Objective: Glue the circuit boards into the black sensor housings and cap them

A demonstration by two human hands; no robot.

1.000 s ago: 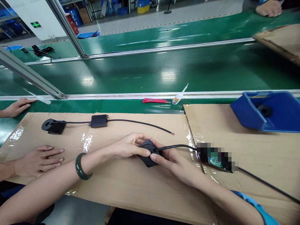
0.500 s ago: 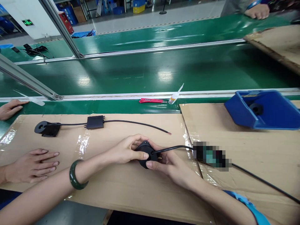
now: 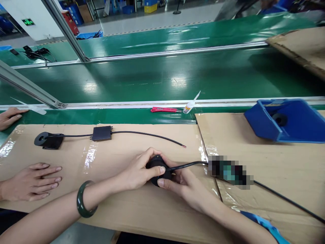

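Observation:
My left hand (image 3: 138,171) and my right hand (image 3: 181,184) both grip a small black round part (image 3: 157,166) just above the cardboard sheet (image 3: 142,206). A black cable (image 3: 188,165) runs from the part rightward to a small box with a green board (image 3: 230,173), then off to the lower right. A green bangle (image 3: 82,203) sits on my left wrist.
Another black ring part with cable and small black box (image 3: 101,133) lies at the left. A co-worker's hand (image 3: 33,181) rests flat at left, another hand (image 3: 10,117) farther back. A red cutter (image 3: 164,109), glue bottle (image 3: 189,106) and blue bin (image 3: 286,120) lie near the green conveyor (image 3: 162,74).
My hands and the black part shifted slightly nearer to me and turned it a little. The far worker's hand at top right has left the view.

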